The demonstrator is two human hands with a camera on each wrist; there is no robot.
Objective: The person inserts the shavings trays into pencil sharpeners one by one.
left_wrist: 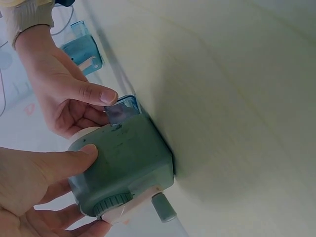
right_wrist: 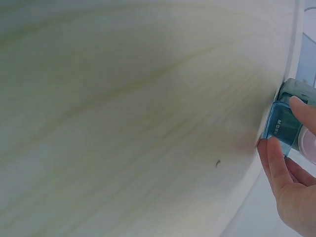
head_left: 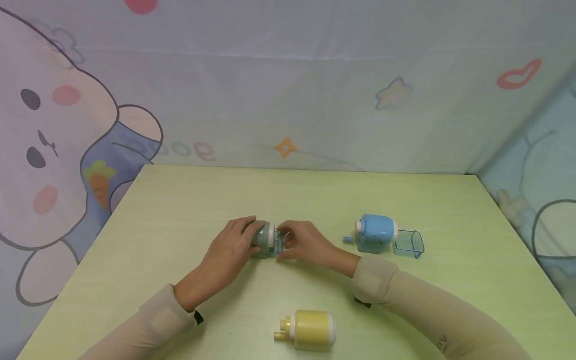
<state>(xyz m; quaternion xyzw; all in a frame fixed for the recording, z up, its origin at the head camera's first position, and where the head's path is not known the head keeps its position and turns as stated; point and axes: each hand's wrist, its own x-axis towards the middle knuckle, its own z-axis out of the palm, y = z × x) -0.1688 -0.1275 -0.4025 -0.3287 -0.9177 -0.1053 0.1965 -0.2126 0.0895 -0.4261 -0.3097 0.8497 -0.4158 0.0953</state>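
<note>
A green crank pencil sharpener [left_wrist: 131,158] sits on the table, its crank handle [left_wrist: 163,207] showing in the left wrist view. My left hand [head_left: 230,245] grips its body, thumb on one face and fingers around the opposite side. At its other end, a clear blue shavings drawer [right_wrist: 284,123] sticks partway out of the body. My right hand [head_left: 308,242] pinches this drawer between thumb and fingers.
To the right stands a blue pencil sharpener [head_left: 378,229], a clear drawer [head_left: 408,244] beside its right end. A yellow pencil sharpener [head_left: 313,330] lies near the front edge. A printed cloth [head_left: 279,100] hangs behind the table [head_left: 202,195].
</note>
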